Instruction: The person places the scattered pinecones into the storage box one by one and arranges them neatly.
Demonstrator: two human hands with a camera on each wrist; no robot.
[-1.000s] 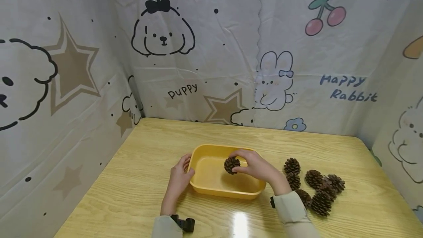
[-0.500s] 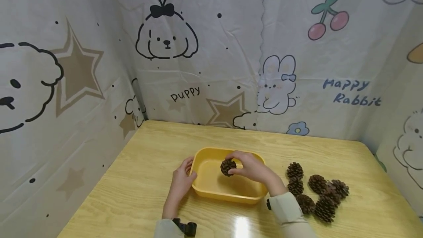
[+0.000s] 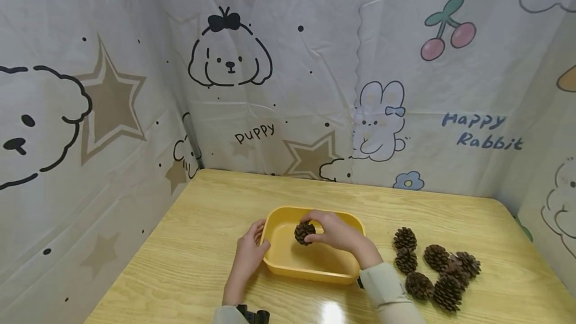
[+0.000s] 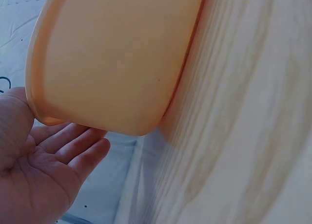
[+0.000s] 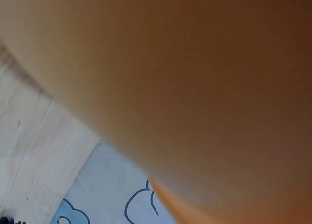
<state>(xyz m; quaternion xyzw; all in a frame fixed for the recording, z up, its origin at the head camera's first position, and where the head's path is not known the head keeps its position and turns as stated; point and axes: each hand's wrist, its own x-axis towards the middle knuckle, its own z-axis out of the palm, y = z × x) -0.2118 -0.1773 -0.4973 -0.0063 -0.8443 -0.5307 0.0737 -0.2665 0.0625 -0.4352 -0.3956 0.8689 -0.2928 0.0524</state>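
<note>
In the head view a yellow plastic basin (image 3: 310,275) with rounded corners sits on the table. My left hand (image 3: 249,250) holds its left end, thumb at the rim and fingers along the outer wall. The left wrist view shows that hand (image 4: 53,160) against the basin's end (image 4: 117,73). Between right thumb and fingers, my right hand (image 3: 335,231) pinches a brown pine cone (image 3: 304,233) over the basin's inside, left of its middle. A blurred orange-brown surface fills most of the right wrist view, and the right hand is hidden there.
Several pine cones (image 3: 447,292) lie in a loose group to the right of the basin, some touching. The wood-grain table (image 3: 180,259) is bordered by a pale printed cloth (image 3: 310,99) at the back and sides.
My right hand has shifted a little to the left with the pine cone, inside the basin's outline. The left hand keeps its hold. The head view has tilted slightly upward.
</note>
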